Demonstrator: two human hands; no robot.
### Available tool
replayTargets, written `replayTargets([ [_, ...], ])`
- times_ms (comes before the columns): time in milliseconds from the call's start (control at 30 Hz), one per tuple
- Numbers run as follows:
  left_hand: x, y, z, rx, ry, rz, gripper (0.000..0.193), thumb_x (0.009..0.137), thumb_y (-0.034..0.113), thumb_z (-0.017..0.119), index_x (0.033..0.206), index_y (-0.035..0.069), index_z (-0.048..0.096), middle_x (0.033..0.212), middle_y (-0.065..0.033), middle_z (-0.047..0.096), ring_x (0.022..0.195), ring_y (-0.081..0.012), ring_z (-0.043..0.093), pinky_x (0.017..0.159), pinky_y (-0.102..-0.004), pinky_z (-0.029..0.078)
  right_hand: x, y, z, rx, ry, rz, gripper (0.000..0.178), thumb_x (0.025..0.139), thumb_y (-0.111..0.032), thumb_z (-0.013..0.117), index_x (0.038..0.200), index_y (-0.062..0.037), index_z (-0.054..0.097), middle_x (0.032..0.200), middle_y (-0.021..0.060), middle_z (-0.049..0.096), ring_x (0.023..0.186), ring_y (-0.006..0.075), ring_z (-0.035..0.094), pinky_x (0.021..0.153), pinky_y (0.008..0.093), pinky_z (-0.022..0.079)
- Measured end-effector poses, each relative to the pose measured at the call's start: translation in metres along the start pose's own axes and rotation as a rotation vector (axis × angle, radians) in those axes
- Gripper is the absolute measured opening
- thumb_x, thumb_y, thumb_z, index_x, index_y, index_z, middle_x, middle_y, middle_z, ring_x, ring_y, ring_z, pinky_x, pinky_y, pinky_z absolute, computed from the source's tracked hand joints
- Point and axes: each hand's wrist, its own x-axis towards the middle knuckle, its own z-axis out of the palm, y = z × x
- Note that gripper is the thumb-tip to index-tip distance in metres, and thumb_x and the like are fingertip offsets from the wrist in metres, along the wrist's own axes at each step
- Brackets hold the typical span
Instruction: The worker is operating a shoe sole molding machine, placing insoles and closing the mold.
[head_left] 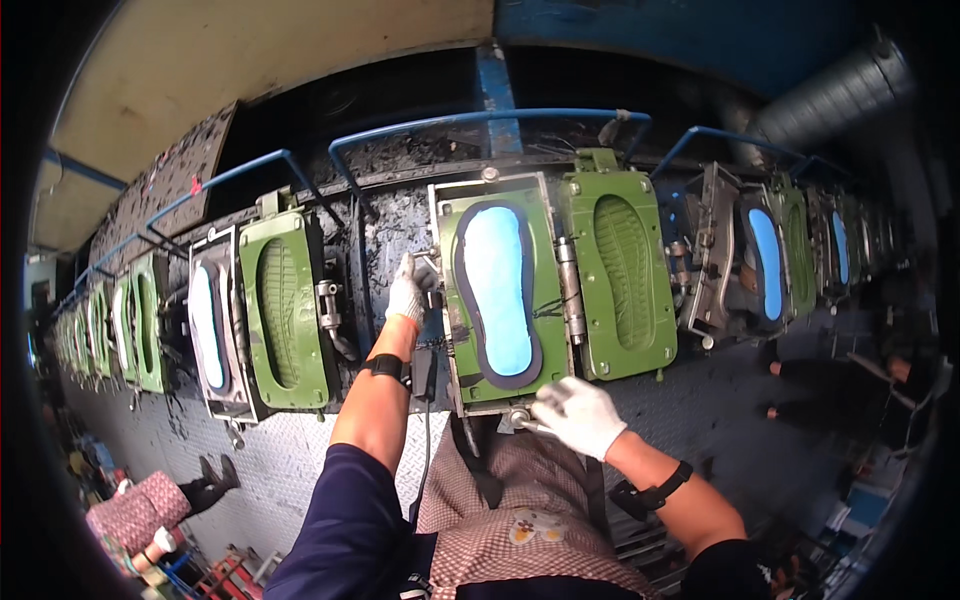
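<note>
Directly ahead, an open green metal shoe mould (pixel 497 290) holds a smooth blue sole-shaped insert (pixel 496 290), dark rubber rimming it. White-gloved left hand (pixel 405 293) closes on the mould's left edge; right hand (pixel 580 413) grips a small metal lever (pixel 520 420) at its lower edge, above ridged steel flooring (pixel 300 460)

An open mould (pixel 497 290) is set at the centre, with a sole blank (pixel 497 290) laid in its frame. Its hinged lid half (pixel 625 272) is found just beside it at three o'clock. The left hand (pixel 406 293) is placed against the frame's edge at nine o'clock; the right hand (pixel 580 415) is held at five o'clock, on a lever (pixel 520 420). Further moulds (pixel 262 312) are ranged at nine and three o'clock.
</note>
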Motion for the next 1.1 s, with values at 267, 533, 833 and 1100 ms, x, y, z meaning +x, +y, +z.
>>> replayTargets([
  [267,-0.128,-0.051,-0.083,0.789,-0.017,-0.012,0.049,0.107,0.044,0.050,0.100,0.000,0.069,0.071,-0.0091,0.067,0.063,-0.0164,0.060,0.067,-0.0305,0.047,0.073,0.012,-0.008,-0.041,0.332,-0.047,0.025,0.100,-0.032,0.056,0.103,-0.0097,0.066,0.097,0.0155,0.070,0.088,0.0368,0.070,0.079,0.0480,0.057],
  [533,-0.179,0.043,0.120,1.250,-0.188,1.228,0.032,0.092,0.015,0.066,0.122,0.004,0.065,0.124,-0.0199,0.067,0.117,-0.0398,0.062,0.104,-0.0484,0.049,0.019,0.049,-0.037,-0.097,-0.132,0.010,0.034,0.095,-0.034,0.050,0.094,-0.0034,0.065,0.095,0.0234,0.071,0.092,0.0432,0.069,0.084,0.0513,0.056],
  [833,-0.104,0.039,0.213,1.665,-0.251,1.198,0.037,0.093,0.034,0.063,0.116,0.005,0.065,0.123,-0.0167,0.064,0.118,-0.0376,0.058,0.103,-0.0506,0.045,-0.178,0.235,-0.067,-0.191,-0.134,0.449,0.057,0.103,-0.052,0.037,0.112,-0.0083,0.074,0.118,0.0253,0.069,0.115,0.0417,0.065,0.101,0.0494,0.050],
  [1100,-0.114,0.037,0.223,1.882,-0.261,1.110,0.061,0.096,0.045,0.058,0.138,0.000,0.056,0.144,-0.0239,0.054,0.137,-0.0428,0.047,0.117,-0.0522,0.035,-0.052,0.316,-0.245,-0.671,0.753,0.169,0.035,0.093,-0.024,0.064,0.127,-0.0157,0.067,0.132,0.0174,0.055,0.124,0.0381,0.052,0.104,0.0494,0.045],
])
